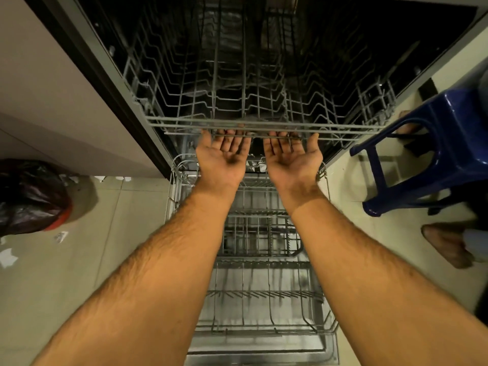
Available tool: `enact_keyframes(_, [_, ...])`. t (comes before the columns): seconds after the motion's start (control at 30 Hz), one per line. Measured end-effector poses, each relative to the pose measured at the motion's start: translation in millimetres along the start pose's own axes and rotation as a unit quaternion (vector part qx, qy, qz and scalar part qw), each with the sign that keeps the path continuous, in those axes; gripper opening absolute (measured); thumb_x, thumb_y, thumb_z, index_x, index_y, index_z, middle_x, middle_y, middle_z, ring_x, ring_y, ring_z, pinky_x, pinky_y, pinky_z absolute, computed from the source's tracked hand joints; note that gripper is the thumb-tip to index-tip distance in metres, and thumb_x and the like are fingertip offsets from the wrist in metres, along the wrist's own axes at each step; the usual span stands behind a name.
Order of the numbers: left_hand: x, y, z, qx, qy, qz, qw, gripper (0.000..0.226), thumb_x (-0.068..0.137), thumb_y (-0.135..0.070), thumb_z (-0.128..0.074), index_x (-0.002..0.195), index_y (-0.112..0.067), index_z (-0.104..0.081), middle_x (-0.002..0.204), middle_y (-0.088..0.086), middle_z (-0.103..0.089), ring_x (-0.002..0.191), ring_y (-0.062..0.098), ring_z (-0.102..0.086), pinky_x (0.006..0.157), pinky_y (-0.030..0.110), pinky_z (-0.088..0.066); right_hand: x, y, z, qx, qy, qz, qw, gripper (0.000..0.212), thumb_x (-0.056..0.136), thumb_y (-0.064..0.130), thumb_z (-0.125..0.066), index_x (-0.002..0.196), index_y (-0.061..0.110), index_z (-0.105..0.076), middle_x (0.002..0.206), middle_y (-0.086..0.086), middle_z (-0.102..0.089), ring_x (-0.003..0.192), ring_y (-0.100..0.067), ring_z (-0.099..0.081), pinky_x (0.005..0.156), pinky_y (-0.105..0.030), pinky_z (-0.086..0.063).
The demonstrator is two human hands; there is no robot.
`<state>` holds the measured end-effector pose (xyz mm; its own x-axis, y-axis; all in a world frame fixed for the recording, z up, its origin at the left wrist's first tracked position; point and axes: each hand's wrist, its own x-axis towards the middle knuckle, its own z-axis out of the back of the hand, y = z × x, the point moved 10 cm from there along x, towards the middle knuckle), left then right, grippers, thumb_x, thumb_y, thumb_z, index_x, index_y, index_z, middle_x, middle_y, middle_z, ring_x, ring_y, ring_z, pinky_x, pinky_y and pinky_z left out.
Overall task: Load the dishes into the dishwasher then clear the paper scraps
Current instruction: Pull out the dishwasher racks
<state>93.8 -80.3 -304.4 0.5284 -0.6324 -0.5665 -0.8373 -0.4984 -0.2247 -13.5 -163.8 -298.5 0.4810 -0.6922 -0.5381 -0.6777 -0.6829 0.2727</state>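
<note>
Head view: 2 palm-up hands, left hand (223,154), right hand (291,155), under upper rack (264,126).

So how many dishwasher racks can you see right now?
2: the upper rack, its front rail under both hands' fingertips, and the lower rack, pulled out beneath the forearms. Both look empty.
</note>
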Motion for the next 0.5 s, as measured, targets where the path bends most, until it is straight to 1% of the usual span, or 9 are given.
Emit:
enact_keyframes(0.1, [-19, 3, 18, 0.021, -0.004, -0.004, 1.000, 0.035, 0.102, -0.037, -0.049, 0.113, -0.006, -0.059, 0.109, 0.013, -0.067, 0.111, 0.028, -0.066, 0.106, 0.050, -0.047, -22, -4, 18, 0.000, -0.012, 0.007, 1.000, 0.044, 0.101, 0.048, -0.053, 0.106, 0.006, -0.066, 0.093, -0.012, -0.067, 0.101, -0.029, -0.064, 0.106, -0.043, -0.049])
enact_keyframes(0.17, [-31, 4, 28, 0.024, -0.016, -0.008, 1.000, 0.031, 0.102, -0.035, -0.049, 0.107, -0.006, -0.060, 0.104, 0.012, -0.067, 0.107, 0.029, -0.066, 0.104, 0.050, -0.049, -34, -6, 28, -0.003, -0.020, 0.010, 1.000, 0.041, 0.102, 0.047, -0.053, 0.099, 0.008, -0.066, 0.087, -0.011, -0.066, 0.094, -0.029, -0.063, 0.106, -0.042, -0.049])
enact_keyframes(0.23, [-46, 3, 41, 0.025, -0.030, -0.008, 0.999, 0.028, 0.101, -0.033, -0.050, 0.100, -0.008, -0.062, 0.098, 0.011, -0.068, 0.104, 0.029, -0.067, 0.103, 0.051, -0.049, -51, -9, 37, -0.003, -0.027, 0.011, 1.000, 0.041, 0.102, 0.046, -0.052, 0.097, 0.008, -0.067, 0.086, -0.011, -0.065, 0.091, -0.029, -0.063, 0.106, -0.042, -0.048])
enact_keyframes(0.3, [-53, 7, 47, 0.035, -0.047, -0.002, 0.998, 0.027, 0.101, -0.032, -0.050, 0.094, -0.009, -0.061, 0.093, 0.011, -0.068, 0.100, 0.029, -0.067, 0.104, 0.051, -0.049, -56, -10, 45, -0.004, -0.043, 0.015, 0.999, 0.040, 0.102, 0.045, -0.052, 0.096, 0.008, -0.067, 0.086, -0.011, -0.065, 0.091, -0.030, -0.063, 0.106, -0.043, -0.049])
enact_keyframes(0.37, [-69, 8, 56, 0.044, -0.059, 0.006, 0.997, 0.028, 0.101, -0.031, -0.047, 0.088, -0.010, -0.060, 0.086, 0.010, -0.066, 0.095, 0.029, -0.066, 0.105, 0.051, -0.048, -71, -12, 54, -0.002, -0.057, 0.022, 0.998, 0.038, 0.102, 0.043, -0.052, 0.102, 0.007, -0.067, 0.090, -0.012, -0.067, 0.094, -0.030, -0.064, 0.106, -0.045, -0.049])
enact_keyframes(0.43, [-87, 9, 64, 0.043, -0.067, 0.013, 0.997, 0.031, 0.102, -0.030, -0.043, 0.086, -0.010, -0.060, 0.084, 0.010, -0.065, 0.091, 0.029, -0.066, 0.103, 0.051, -0.049, -90, -13, 61, -0.003, -0.064, 0.029, 0.998, 0.039, 0.102, 0.041, -0.052, 0.111, 0.006, -0.066, 0.095, -0.014, -0.068, 0.098, -0.031, -0.064, 0.105, -0.045, -0.050])
enact_keyframes(0.5, [-102, 12, 72, 0.040, -0.072, 0.020, 0.996, 0.034, 0.104, -0.028, -0.040, 0.086, -0.008, -0.060, 0.085, 0.012, -0.065, 0.093, 0.031, -0.065, 0.101, 0.052, -0.050, -106, -14, 70, -0.008, -0.068, 0.033, 0.997, 0.039, 0.102, 0.041, -0.053, 0.114, 0.007, -0.067, 0.099, -0.013, -0.069, 0.100, -0.031, -0.065, 0.105, -0.044, -0.050])
